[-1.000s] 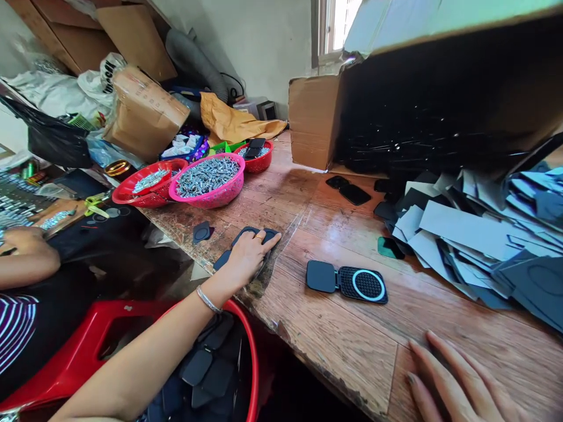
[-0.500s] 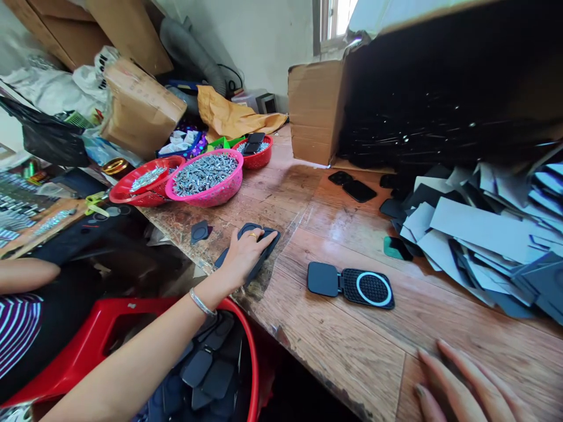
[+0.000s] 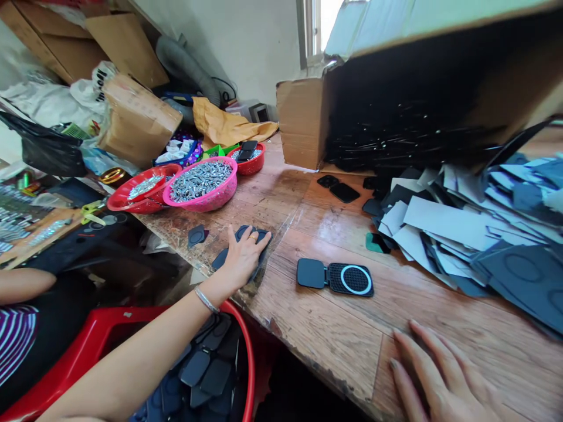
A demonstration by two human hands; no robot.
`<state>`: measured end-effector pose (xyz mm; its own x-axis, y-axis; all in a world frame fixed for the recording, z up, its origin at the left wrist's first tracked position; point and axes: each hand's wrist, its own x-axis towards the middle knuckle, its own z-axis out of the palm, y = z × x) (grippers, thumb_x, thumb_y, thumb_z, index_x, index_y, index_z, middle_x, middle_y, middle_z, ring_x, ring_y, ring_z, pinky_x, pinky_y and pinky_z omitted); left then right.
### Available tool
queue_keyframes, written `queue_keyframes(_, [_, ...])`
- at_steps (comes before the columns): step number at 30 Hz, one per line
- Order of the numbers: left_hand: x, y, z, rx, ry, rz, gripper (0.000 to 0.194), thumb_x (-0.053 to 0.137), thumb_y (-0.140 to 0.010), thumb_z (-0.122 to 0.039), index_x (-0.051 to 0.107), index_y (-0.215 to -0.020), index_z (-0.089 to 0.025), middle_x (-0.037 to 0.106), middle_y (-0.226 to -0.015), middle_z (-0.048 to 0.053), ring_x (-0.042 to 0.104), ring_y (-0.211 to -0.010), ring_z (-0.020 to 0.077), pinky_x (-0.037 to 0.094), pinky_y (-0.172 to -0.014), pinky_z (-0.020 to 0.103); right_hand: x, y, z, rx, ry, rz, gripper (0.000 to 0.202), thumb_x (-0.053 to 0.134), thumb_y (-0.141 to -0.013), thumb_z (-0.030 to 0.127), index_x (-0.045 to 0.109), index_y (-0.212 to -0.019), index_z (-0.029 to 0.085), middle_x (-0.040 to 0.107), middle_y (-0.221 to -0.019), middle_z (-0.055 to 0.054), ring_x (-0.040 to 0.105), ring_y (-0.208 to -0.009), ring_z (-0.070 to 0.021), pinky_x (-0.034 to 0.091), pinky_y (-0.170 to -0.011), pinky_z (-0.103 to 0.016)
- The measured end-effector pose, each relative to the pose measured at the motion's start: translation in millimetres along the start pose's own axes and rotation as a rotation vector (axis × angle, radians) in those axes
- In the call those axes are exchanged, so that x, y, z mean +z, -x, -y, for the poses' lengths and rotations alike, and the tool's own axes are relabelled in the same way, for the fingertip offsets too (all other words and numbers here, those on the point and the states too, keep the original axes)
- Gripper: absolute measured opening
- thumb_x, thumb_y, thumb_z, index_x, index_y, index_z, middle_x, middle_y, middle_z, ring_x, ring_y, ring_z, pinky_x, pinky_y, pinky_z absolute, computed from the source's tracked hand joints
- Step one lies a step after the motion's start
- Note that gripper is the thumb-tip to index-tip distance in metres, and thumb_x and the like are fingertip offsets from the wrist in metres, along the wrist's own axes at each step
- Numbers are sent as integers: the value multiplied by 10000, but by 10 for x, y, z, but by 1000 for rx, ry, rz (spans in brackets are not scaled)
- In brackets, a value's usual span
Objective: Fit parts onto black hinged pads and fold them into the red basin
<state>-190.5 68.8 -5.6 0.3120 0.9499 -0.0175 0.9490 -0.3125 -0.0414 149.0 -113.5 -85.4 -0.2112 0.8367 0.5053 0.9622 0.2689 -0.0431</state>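
My left hand (image 3: 243, 255) lies over dark hinged folding pieces (image 3: 264, 241) near the table's front edge, fingers spread and stretched across them. My palm covers much of these pieces. On the bare wood at the lower right rests my right hand (image 3: 444, 375), its fingers apart and nothing in them. Between the hands an unfolded black hinged phone-holder-like piece (image 3: 311, 274) lies flat, with a white ring on its textured right half. A small dark square sheet with a ring mark (image 3: 196, 235) is left of my left hand.
Beyond my left hand stand a pink basket (image 3: 229, 190) of metal parts and two red baskets. An open cardboard box (image 3: 301, 124) is at the back, with a pile of dark and white sheets (image 3: 444, 214) before it. Below, a red tub (image 3: 250, 363) holds dark pieces. Another person's arm (image 3: 26, 285) shows at left.
The view has shifted a little to the right, so the table things appear farther left. My left hand stays over the dark pieces, and my right hand shows more fully on the table.
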Motion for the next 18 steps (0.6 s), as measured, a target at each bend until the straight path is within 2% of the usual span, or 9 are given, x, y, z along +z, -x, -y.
queue_keyframes(3, [-146, -58, 109, 8, 160, -24, 468, 412, -889, -78, 649, -1247, -265, 674, -1190, 109, 441, -1347, 369, 96, -1097, 731, -47, -60, 64, -2, 5, -15, 352, 409, -966, 317, 559, -1218, 122, 598, -1285, -208, 575, -1115, -368, 466, -815, -468])
queue_keyframes(6, [-331, -159, 81, 49, 255, -75, 342, 539, -874, -189, 655, -1194, -216, 659, -1181, 119, 523, -1234, 352, 280, -1080, 635, -38, -69, 100, -2, 26, -57, 334, 427, -971, 308, 584, -1201, 123, 610, -1276, -195, 565, -1131, -358, 459, -827, -460])
queue_keyframes(9, [-385, -222, -239, 121, 384, -95, 340, 655, -836, -317, 646, -1146, -178, 644, -1142, 115, 587, -1083, 283, 429, -996, 451, -42, -79, 156, 61, 23, -65, 335, 381, -997, 298, 612, -1166, 123, 620, -1271, -186, 550, -1156, -356, 452, -847, -466])
queue_keyframes(11, [-321, -207, -556, 191, 473, -64, 380, 745, -769, -360, 651, -1099, -197, 642, -1107, 84, 584, -1057, 257, 445, -966, 384, -62, -91, 199, 103, 14, -58, 363, 343, -1013, 293, 626, -1156, 116, 622, -1274, -185, 543, -1171, -353, 449, -865, -474])
queue_keyframes(14, [-163, -136, -963, 237, 581, -12, 396, 846, -649, -363, 663, -964, -210, 625, -1030, 55, 551, -1057, 273, 422, -967, 395, -89, -102, 242, 124, 3, -56, 383, 329, -1022, 289, 640, -1156, 110, 625, -1277, -184, 542, -1178, -349, 453, -871, -478])
queue_keyframes(16, [-77, -98, -1108, 198, 647, 0, 373, 869, -601, -343, 640, -858, -202, 596, -916, 37, 535, -1007, 288, 409, -949, 434, -90, -100, 250, 127, -12, -62, 381, 331, -1022, 278, 646, -1155, 109, 629, -1274, -183, 541, -1181, -349, 457, -874, -484])
queue_keyframes(18, [-31, -70, -1171, 141, 728, 7, 372, 872, -574, -322, 586, -778, -199, 551, -819, 9, 530, -930, 271, 416, -909, 434, -81, -91, 245, 134, -39, -67, 375, 338, -1021, 270, 646, -1158, 106, 626, -1278, -185, 537, -1186, -354, 459, -878, -496])
